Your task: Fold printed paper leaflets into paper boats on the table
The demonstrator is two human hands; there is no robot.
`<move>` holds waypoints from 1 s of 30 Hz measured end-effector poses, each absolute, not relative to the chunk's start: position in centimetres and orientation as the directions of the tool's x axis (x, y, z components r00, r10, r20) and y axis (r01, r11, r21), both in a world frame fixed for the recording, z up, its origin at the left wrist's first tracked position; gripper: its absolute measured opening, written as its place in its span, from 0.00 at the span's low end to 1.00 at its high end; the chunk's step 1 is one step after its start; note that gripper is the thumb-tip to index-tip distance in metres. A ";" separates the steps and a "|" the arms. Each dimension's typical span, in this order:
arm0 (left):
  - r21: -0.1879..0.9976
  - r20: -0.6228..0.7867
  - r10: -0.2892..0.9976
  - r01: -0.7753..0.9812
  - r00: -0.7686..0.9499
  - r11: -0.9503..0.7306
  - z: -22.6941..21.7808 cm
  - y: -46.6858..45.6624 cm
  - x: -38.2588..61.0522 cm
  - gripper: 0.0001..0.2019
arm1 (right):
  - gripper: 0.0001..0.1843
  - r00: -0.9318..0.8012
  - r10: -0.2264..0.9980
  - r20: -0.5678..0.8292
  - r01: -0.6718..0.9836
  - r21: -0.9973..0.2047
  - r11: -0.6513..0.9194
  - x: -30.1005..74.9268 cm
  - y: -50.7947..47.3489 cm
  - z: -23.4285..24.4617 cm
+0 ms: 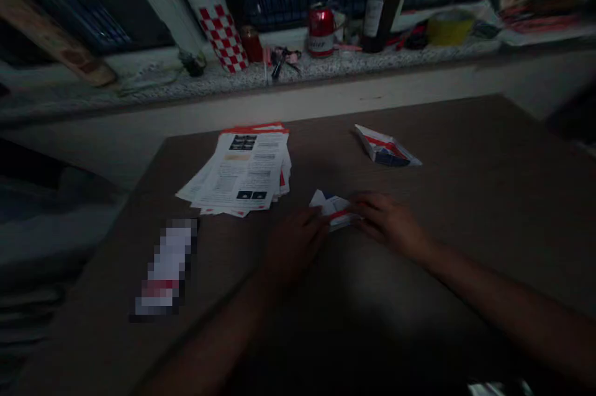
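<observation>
Dim table (475, 197), hands (295, 244) (395, 225) partly hiding folded paper (338, 208)

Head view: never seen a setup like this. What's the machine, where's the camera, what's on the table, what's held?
No machine here: these are a person's bare left hand and right hand. The one picture comes from a camera worn on that person's head, looking forward and down.

Both hands have fingers on a small folded paper; it's too dim to tell a pinch from a press. On the wooden-looking table also lie a fanned stack of printed sheets, a second folded paper piece and a pixelated, phone-shaped object. Behind is a cluttered windowsill.
</observation>
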State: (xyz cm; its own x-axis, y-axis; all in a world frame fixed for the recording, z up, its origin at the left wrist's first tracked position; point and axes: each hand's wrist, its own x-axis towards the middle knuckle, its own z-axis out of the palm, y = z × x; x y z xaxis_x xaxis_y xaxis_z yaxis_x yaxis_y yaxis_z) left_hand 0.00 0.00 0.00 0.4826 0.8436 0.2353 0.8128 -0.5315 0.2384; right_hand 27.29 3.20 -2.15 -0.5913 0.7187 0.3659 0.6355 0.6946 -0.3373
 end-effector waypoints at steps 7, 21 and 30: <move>0.278 0.215 0.846 0.800 0.487 -0.531 0.1 -0.1 0.2 0.14 | 0.13 -0.578 0.717 0.389 0.634 -0.340 0.695 26.9 3.1 -2.0; 0.401 0.258 0.901 0.810 0.348 -0.428 0.3 0.5 0.0 0.11 | 0.18 -0.629 0.635 0.449 0.671 -0.100 0.735 25.8 1.1 -0.3; 0.484 0.260 0.926 0.794 0.273 -0.369 0.5 0.5 0.0 0.11 | 0.19 -0.696 0.642 0.322 0.645 -0.115 0.756 24.3 1.1 -0.2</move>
State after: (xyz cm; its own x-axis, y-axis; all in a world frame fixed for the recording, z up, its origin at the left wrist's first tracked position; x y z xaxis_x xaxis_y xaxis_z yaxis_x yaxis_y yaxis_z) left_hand -0.02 0.49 0.52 0.2729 0.9263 0.2599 0.7935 -0.3694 0.4836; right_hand 24.32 1.15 -0.17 -0.6957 0.6422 0.3218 0.6445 0.7559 -0.1151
